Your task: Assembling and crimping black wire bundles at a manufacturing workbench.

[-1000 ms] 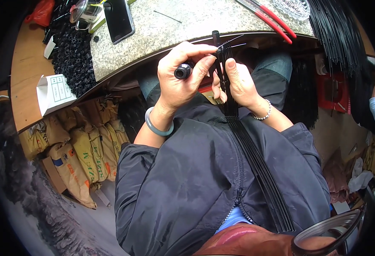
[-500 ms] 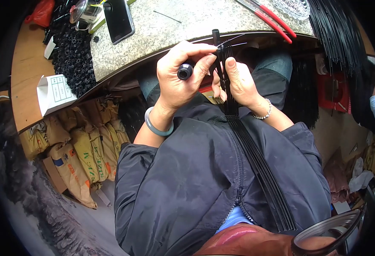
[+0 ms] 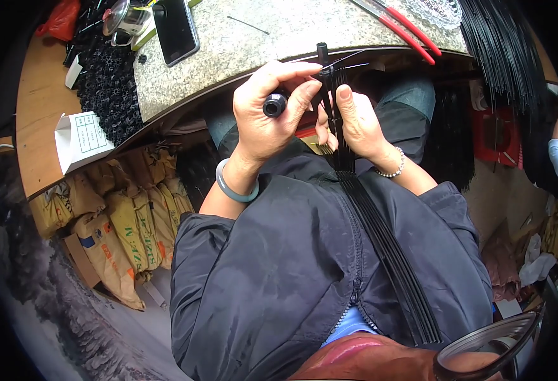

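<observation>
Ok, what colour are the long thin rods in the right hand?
The rods in the right hand are black, best seen in the head view.

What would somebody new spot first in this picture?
Probably the long bundle of thin black rods, held by the right hand and running down over the dark jacket. Next, perhaps, the bright red-handled tool at the upper right of the speckled tabletop, and the heap of small black parts at the upper left.
</observation>
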`<state>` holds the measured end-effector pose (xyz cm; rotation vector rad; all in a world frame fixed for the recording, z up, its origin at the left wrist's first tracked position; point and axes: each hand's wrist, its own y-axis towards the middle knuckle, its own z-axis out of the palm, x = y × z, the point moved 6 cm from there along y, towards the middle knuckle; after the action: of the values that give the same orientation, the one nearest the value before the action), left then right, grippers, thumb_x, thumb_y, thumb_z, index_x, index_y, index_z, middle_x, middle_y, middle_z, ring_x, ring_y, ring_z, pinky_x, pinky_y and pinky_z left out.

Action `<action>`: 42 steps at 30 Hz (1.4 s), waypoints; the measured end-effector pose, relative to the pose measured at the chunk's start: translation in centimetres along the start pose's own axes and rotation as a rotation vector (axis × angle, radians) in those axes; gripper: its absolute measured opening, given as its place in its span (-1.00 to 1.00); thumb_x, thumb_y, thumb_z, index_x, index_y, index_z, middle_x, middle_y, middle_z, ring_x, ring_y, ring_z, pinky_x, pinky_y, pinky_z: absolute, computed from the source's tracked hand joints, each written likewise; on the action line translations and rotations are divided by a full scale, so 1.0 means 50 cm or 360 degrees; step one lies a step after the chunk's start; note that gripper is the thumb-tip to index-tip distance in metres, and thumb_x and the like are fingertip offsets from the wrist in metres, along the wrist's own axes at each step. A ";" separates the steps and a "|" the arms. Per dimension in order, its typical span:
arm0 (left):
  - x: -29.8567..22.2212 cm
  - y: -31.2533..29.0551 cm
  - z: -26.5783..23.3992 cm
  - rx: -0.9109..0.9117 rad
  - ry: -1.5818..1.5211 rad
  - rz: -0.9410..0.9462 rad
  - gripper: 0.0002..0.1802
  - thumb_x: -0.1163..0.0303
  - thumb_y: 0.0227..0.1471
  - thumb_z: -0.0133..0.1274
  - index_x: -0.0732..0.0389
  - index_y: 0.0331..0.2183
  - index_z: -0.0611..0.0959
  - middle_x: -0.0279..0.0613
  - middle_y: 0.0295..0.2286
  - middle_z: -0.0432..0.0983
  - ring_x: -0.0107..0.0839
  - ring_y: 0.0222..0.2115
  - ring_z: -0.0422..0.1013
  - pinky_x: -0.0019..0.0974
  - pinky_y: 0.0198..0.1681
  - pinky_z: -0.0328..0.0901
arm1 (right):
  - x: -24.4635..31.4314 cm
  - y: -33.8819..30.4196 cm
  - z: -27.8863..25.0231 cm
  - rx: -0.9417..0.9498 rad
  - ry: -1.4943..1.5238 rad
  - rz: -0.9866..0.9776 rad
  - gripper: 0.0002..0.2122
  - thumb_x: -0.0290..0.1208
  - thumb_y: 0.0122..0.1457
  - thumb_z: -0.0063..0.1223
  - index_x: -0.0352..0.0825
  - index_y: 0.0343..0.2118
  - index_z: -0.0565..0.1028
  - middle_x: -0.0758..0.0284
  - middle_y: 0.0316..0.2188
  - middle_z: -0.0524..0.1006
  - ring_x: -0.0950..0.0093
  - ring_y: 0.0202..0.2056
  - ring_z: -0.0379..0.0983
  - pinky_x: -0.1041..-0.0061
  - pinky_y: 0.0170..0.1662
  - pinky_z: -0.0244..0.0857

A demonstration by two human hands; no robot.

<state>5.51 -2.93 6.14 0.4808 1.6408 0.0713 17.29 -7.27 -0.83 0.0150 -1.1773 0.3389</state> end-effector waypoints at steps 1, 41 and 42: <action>0.001 0.000 -0.001 -0.0002 0.0002 -0.0014 -0.81 0.65 -0.15 0.13 0.31 -0.36 0.61 -0.30 -0.58 0.45 -0.63 -0.59 0.38 -0.58 -0.50 0.24 | 0.000 0.000 0.000 -0.0002 0.0009 -0.0007 -0.44 0.10 0.20 -0.44 -0.39 -0.52 0.37 0.28 -0.74 0.41 0.60 -0.78 0.29 0.71 -0.70 0.16; -0.003 -0.003 -0.001 -0.0077 0.0071 -0.0010 -0.82 0.64 -0.17 0.15 0.31 -0.38 0.62 -0.28 -0.59 0.46 -0.61 -0.59 0.40 -0.57 -0.52 0.24 | 0.001 0.000 0.002 0.0005 0.0001 -0.0036 -0.46 0.06 0.22 -0.43 -0.40 -0.50 0.38 0.29 -0.75 0.41 0.62 -0.78 0.30 0.73 -0.70 0.17; -0.003 -0.003 -0.001 -0.0080 0.0086 0.0026 -0.81 0.64 -0.17 0.15 0.31 -0.38 0.62 -0.27 -0.59 0.46 -0.61 -0.59 0.41 -0.57 -0.52 0.24 | 0.004 -0.001 0.003 -0.0005 0.0001 -0.0041 -0.46 0.06 0.22 -0.43 -0.40 -0.50 0.38 0.29 -0.75 0.42 0.62 -0.78 0.30 0.73 -0.70 0.17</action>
<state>5.43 -3.09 6.27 0.4573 1.6841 0.1389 17.25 -7.28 -0.59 0.0276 -1.1763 0.3142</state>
